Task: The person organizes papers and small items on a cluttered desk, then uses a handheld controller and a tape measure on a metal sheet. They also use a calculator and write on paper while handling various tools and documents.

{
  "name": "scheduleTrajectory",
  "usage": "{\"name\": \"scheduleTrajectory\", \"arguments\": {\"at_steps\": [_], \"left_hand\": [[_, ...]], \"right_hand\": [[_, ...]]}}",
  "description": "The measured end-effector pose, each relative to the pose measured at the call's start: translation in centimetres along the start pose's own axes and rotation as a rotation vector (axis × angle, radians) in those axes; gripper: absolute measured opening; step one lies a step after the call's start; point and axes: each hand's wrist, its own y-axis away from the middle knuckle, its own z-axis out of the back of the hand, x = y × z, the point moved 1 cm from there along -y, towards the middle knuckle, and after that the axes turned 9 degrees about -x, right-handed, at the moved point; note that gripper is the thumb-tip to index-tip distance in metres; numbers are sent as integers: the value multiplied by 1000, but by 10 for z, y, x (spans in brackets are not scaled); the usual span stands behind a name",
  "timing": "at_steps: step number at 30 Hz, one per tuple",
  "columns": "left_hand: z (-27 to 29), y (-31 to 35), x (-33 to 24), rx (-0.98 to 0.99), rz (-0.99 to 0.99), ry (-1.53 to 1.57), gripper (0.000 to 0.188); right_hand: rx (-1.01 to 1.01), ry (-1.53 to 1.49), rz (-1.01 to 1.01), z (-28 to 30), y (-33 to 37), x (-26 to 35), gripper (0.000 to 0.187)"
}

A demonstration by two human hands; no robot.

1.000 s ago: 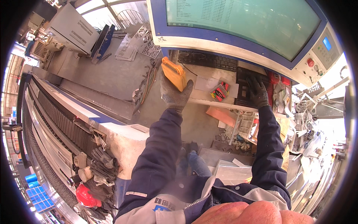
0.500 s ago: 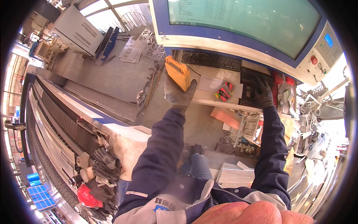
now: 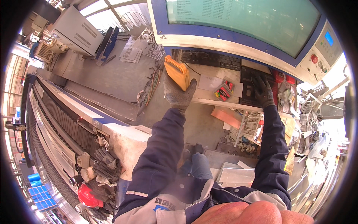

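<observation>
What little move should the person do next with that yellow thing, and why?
Perhaps move the left hand a little to the right, bringing the yellow case over the shelf. It holds the case by what looks like the shelf's left end, with grey floor showing nearby, while the right hand rests on a flat black item.

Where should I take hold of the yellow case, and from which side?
Probably by the raised orange strip on the yellow case, coming from the far side: it sticks out clear, while the left hand cups the near end.
</observation>
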Motion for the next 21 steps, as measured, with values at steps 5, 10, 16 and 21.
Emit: {"name": "scheduleTrajectory", "arguments": {"at_steps": [5,10,16,21], "left_hand": [[2,0,1,81,28,11,114],[2,0,0,94,59,-6,112],[1,-1,-1,13,-9,7,103],[0,1,2,9,-21,5,105]], "right_hand": [[-15,-52,-23,1,-2,2,59],[-45,-82,-40,1,-2,3,54],[-43,-12,-6,-2,0,-2,56],[-20,12,-14,-4,1,-5,58]]}}
